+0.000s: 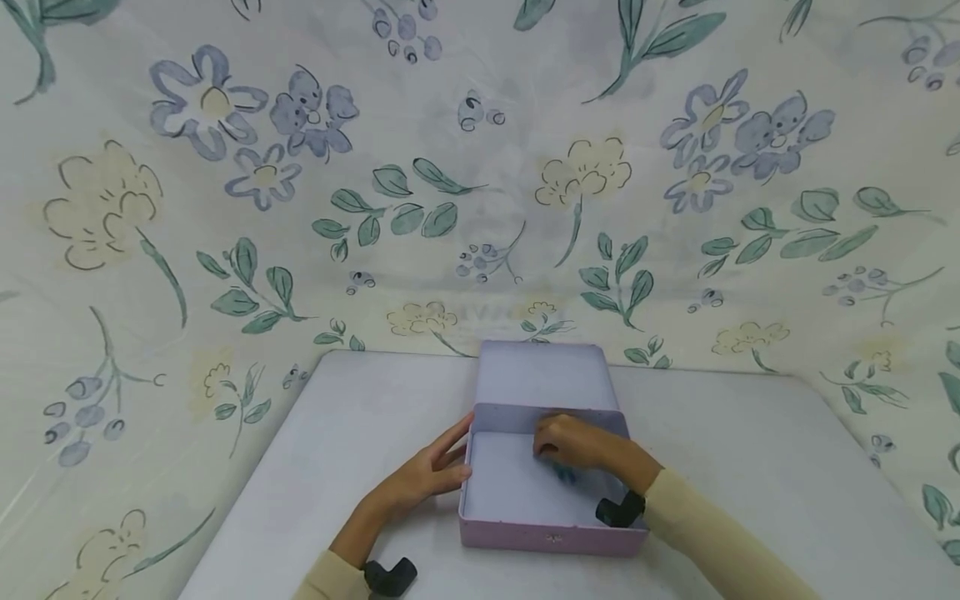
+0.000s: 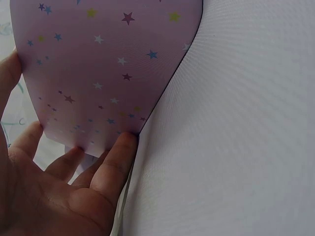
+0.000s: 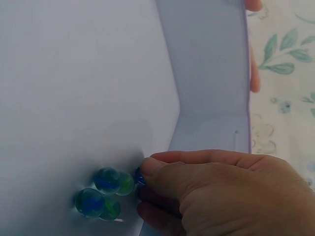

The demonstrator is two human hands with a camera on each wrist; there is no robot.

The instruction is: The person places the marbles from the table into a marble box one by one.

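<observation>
An opened tin box (image 1: 517,535), lilac inside and pink with printed stars outside, lies on the table with its lid (image 1: 546,375) tipped back. My left hand (image 1: 412,483) touches its left wall with spread fingers, the thumb nearer the front. Inside the box, my right hand (image 1: 573,442) reaches down toward the back. Between its thumb and fingertips it pinches a dark blue marble (image 3: 141,176), mostly hidden by the fingers. Right beside those fingertips, several blue and green glass marbles (image 3: 90,202) cluster on the box floor.
The white table (image 1: 360,400) extends to both sides of the box. Behind it hangs a flower-printed cloth (image 1: 510,233). Dark wrist devices sit at both sleeves, the right one (image 1: 621,508) over the box's front right corner.
</observation>
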